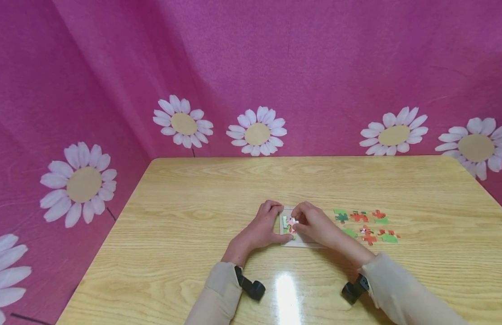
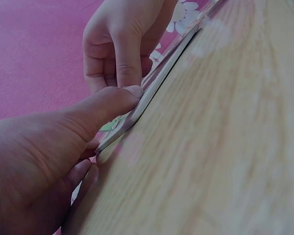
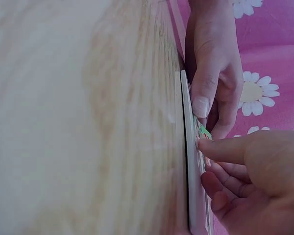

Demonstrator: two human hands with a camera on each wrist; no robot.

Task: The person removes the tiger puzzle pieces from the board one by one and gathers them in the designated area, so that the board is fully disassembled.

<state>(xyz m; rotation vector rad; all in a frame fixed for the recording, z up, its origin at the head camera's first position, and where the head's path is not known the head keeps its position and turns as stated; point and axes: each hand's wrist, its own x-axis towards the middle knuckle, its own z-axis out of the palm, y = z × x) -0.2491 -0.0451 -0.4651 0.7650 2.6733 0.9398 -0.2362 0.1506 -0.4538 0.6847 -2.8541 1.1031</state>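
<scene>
A light puzzle tray lies on the table with several joined jigsaw pieces at its left end. Around that end curves my left hand, its thumb on the near rim and its fingers at the far corner. My right hand reaches over the tray and pinches a small jigsaw piece between thumb and fingertips, right at the joined pieces. In the right wrist view, green and orange puzzle parts show beside the right thumb. The fingers hide most of the pinched piece.
Right of the tray lie several loose jigsaw pieces in two rows, among them a green one, an orange one and an orange-and-green one. The wooden table meets a pink flowered cloth at the back and left.
</scene>
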